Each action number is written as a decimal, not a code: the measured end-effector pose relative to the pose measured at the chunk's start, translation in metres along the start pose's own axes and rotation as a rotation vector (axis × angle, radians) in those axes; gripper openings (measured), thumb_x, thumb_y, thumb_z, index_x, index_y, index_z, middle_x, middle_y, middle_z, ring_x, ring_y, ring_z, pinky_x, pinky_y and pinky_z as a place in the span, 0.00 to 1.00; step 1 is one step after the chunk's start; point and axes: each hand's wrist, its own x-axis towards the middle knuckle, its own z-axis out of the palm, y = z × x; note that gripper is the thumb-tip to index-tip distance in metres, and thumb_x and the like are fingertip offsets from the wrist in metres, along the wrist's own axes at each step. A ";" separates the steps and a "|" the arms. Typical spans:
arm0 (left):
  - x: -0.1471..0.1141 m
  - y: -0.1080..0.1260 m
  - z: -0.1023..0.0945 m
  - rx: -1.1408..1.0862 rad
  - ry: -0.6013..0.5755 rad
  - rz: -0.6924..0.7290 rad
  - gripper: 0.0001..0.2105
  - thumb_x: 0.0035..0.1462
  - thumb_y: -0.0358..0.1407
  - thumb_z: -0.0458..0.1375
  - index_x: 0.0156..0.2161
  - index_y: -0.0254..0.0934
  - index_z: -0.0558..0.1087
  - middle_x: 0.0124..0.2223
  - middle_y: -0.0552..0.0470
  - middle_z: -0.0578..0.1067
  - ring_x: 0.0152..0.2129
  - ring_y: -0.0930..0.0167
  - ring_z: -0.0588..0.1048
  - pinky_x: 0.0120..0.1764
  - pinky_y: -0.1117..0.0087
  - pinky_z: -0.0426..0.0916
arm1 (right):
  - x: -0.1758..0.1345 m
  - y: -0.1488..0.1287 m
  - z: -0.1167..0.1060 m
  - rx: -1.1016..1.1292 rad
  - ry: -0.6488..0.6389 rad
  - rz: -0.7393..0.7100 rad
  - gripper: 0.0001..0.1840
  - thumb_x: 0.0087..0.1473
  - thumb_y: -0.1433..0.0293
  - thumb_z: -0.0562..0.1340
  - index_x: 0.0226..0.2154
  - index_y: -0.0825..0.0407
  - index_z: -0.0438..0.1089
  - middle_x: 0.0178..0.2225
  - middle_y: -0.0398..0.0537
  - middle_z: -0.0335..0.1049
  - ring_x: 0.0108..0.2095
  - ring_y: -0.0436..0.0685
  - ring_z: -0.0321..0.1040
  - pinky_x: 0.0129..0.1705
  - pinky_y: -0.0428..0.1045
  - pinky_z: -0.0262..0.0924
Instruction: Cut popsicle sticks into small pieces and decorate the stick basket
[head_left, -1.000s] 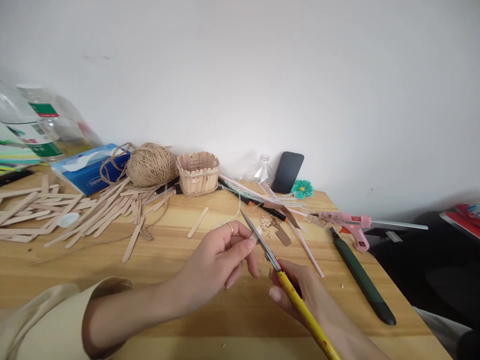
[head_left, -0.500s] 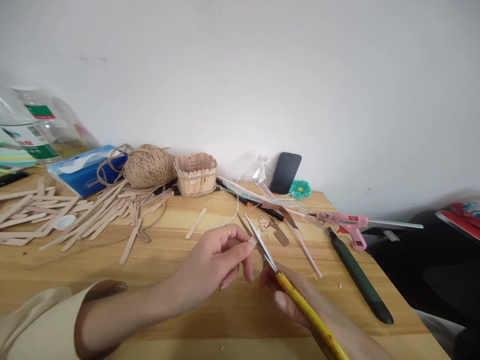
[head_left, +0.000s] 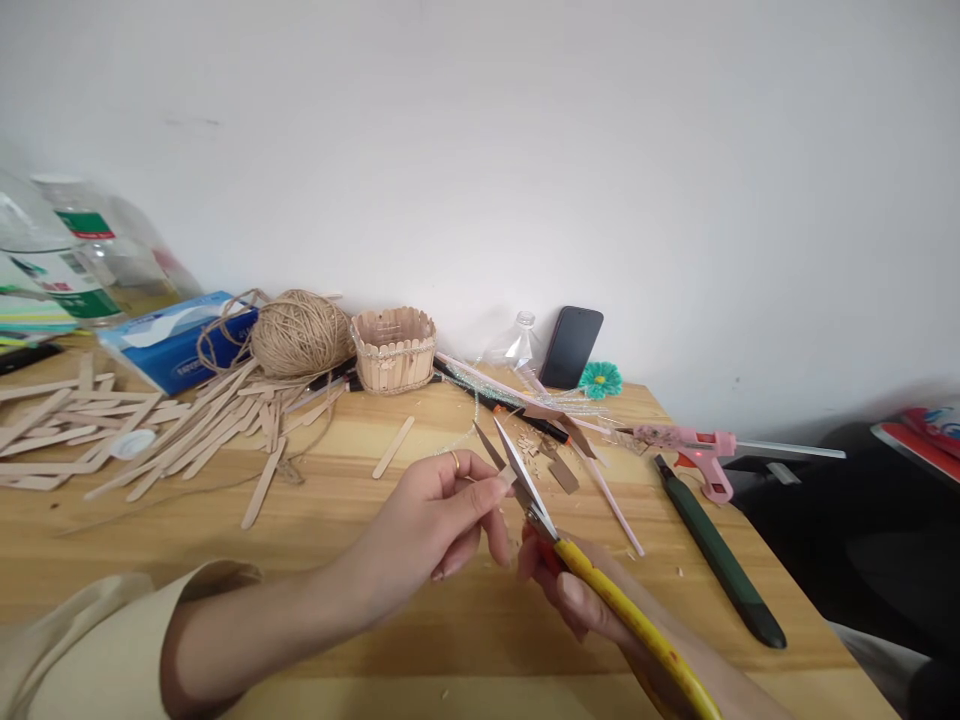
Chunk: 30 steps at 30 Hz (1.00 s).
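My right hand [head_left: 577,590] grips a pair of scissors [head_left: 637,625] with yellow handles, its blades parted and pointing away from me. Between the blades sits the end of a small piece of wooden craft stick [head_left: 508,474], pinched by the thumb and fingers of my left hand [head_left: 450,510]. Most of that piece is hidden by the fingers. Just past the blades lie small wood clippings [head_left: 531,448] and a brown scrap [head_left: 562,475]. A single craft stick [head_left: 394,447] rests on the table beyond my left hand.
Loose craft sticks [head_left: 67,430], a twine ball [head_left: 301,334] and a blue tissue pack [head_left: 176,345] lie left. A small stick basket [head_left: 394,352] stands by the wall. Rightward are a phone [head_left: 572,347], a green flower [head_left: 601,380], a pink glue gun [head_left: 694,450] and a dark green tool [head_left: 716,550].
The scissor blades have parted slightly wider around the stick piece. Both hands stay nearly in place, and the view has shifted a little.
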 end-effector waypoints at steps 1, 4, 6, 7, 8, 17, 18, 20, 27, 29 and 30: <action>0.000 0.000 -0.001 0.001 -0.001 -0.004 0.11 0.54 0.41 0.55 0.29 0.35 0.65 0.18 0.56 0.73 0.07 0.83 0.53 0.12 0.79 0.43 | -0.003 -0.006 -0.001 0.003 0.027 0.018 0.29 0.49 0.41 0.49 0.27 0.51 0.60 0.24 0.40 0.54 0.25 0.51 0.52 0.26 0.46 0.52; 0.000 0.000 -0.002 0.004 0.004 -0.010 0.10 0.53 0.40 0.56 0.28 0.35 0.66 0.17 0.58 0.71 0.07 0.83 0.53 0.12 0.79 0.43 | -0.004 -0.013 0.000 -0.048 0.045 0.053 0.28 0.49 0.43 0.51 0.23 0.51 0.55 0.22 0.38 0.48 0.23 0.49 0.46 0.24 0.46 0.44; 0.000 0.000 -0.003 0.011 0.016 -0.009 0.09 0.53 0.39 0.57 0.28 0.34 0.66 0.16 0.59 0.69 0.08 0.83 0.53 0.12 0.79 0.43 | -0.002 -0.009 0.001 -0.091 0.045 0.065 0.26 0.51 0.46 0.52 0.22 0.51 0.52 0.22 0.37 0.45 0.24 0.49 0.43 0.24 0.45 0.41; 0.000 0.000 -0.003 0.014 0.022 -0.010 0.09 0.53 0.39 0.57 0.28 0.34 0.67 0.16 0.59 0.69 0.08 0.83 0.53 0.12 0.79 0.43 | 0.000 -0.007 0.002 -0.113 0.052 0.074 0.24 0.52 0.48 0.53 0.22 0.51 0.51 0.22 0.37 0.44 0.24 0.49 0.43 0.24 0.45 0.41; 0.001 0.001 -0.003 0.019 0.026 -0.012 0.09 0.53 0.39 0.57 0.29 0.34 0.67 0.15 0.59 0.69 0.08 0.84 0.53 0.12 0.79 0.42 | 0.001 -0.005 0.002 -0.132 0.065 0.083 0.23 0.53 0.50 0.53 0.22 0.51 0.50 0.22 0.37 0.44 0.24 0.49 0.43 0.24 0.45 0.41; 0.002 0.009 -0.007 0.038 0.076 0.019 0.08 0.52 0.37 0.58 0.31 0.32 0.70 0.18 0.59 0.68 0.10 0.84 0.57 0.14 0.81 0.47 | -0.003 -0.003 0.002 -0.039 0.122 0.161 0.29 0.48 0.42 0.50 0.20 0.50 0.52 0.19 0.36 0.46 0.17 0.46 0.46 0.17 0.44 0.44; 0.001 0.010 -0.007 0.033 0.063 0.019 0.08 0.52 0.36 0.58 0.31 0.32 0.70 0.19 0.59 0.69 0.11 0.83 0.58 0.14 0.81 0.50 | -0.005 -0.004 0.001 -0.012 0.124 0.136 0.29 0.48 0.41 0.51 0.21 0.51 0.55 0.20 0.37 0.48 0.18 0.47 0.47 0.18 0.44 0.46; 0.000 0.011 -0.007 0.018 0.032 0.026 0.08 0.52 0.36 0.58 0.33 0.32 0.71 0.20 0.58 0.70 0.12 0.82 0.62 0.15 0.81 0.53 | -0.007 -0.008 0.000 0.047 0.120 0.088 0.30 0.47 0.40 0.51 0.24 0.52 0.58 0.22 0.39 0.51 0.21 0.48 0.50 0.23 0.45 0.50; 0.001 0.008 -0.007 0.010 -0.039 0.057 0.08 0.53 0.37 0.58 0.32 0.33 0.69 0.23 0.54 0.76 0.13 0.80 0.67 0.16 0.80 0.60 | -0.012 -0.006 0.002 0.112 0.105 0.021 0.30 0.47 0.41 0.52 0.33 0.51 0.65 0.29 0.45 0.58 0.31 0.55 0.56 0.34 0.50 0.56; 0.001 0.008 -0.007 0.008 -0.045 0.065 0.07 0.53 0.37 0.58 0.31 0.33 0.69 0.24 0.54 0.76 0.13 0.81 0.67 0.17 0.81 0.60 | -0.012 -0.002 0.004 0.115 0.093 0.019 0.31 0.46 0.41 0.52 0.37 0.49 0.65 0.32 0.46 0.60 0.34 0.58 0.58 0.38 0.53 0.57; 0.001 0.008 -0.007 0.005 -0.046 0.067 0.07 0.53 0.37 0.58 0.31 0.33 0.69 0.25 0.55 0.77 0.13 0.81 0.67 0.17 0.81 0.61 | -0.012 0.001 0.004 0.124 0.090 0.018 0.31 0.46 0.41 0.52 0.38 0.49 0.65 0.33 0.47 0.60 0.35 0.59 0.59 0.40 0.54 0.57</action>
